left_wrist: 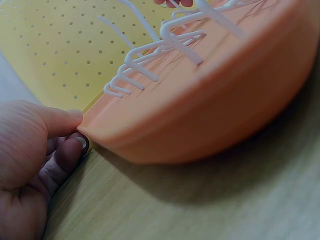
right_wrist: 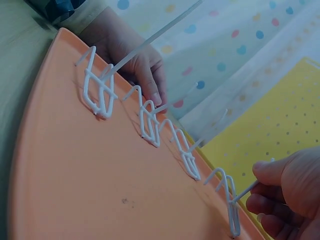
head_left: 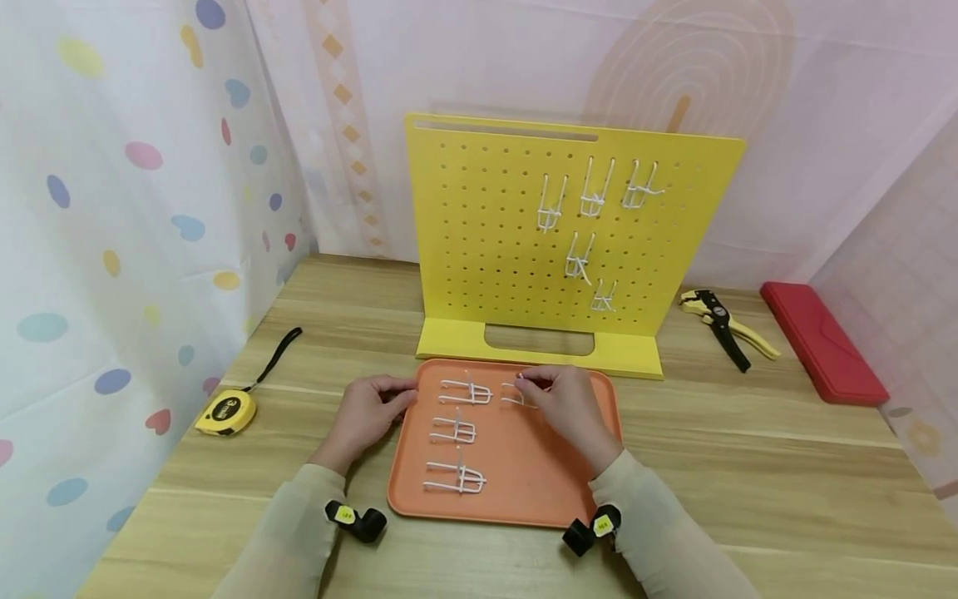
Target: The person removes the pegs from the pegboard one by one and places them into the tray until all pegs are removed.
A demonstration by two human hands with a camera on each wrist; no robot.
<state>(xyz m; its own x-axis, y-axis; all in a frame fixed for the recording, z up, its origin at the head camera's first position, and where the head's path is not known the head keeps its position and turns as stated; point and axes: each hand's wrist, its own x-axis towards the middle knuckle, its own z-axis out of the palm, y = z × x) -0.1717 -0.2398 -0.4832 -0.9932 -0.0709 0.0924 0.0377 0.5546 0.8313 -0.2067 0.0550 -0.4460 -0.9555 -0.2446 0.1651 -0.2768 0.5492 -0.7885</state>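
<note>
An orange tray [head_left: 524,491] lies on the table, and my left hand [head_left: 365,416] pinches its left rim, thumb on top and fingers below, as the left wrist view shows. Near the tray's far right part, my right hand [head_left: 570,409] pinches the straight prong of a white wire pegboard hook [right_wrist: 232,212] between thumb and fingers. The frame of that hook is low over the tray; whether it touches the tray I cannot tell. Three more white hooks stand in a column on the tray's left side: a far one [head_left: 475,393], a middle one [head_left: 462,431] and a near one [head_left: 464,479].
A yellow pegboard [head_left: 494,241] stands upright behind the tray, with several white hooks [head_left: 593,204] hung on its right half. At the left lies a yellow tape measure [head_left: 228,412]. Wire strippers [head_left: 722,320] and a red case [head_left: 823,341] lie at the right.
</note>
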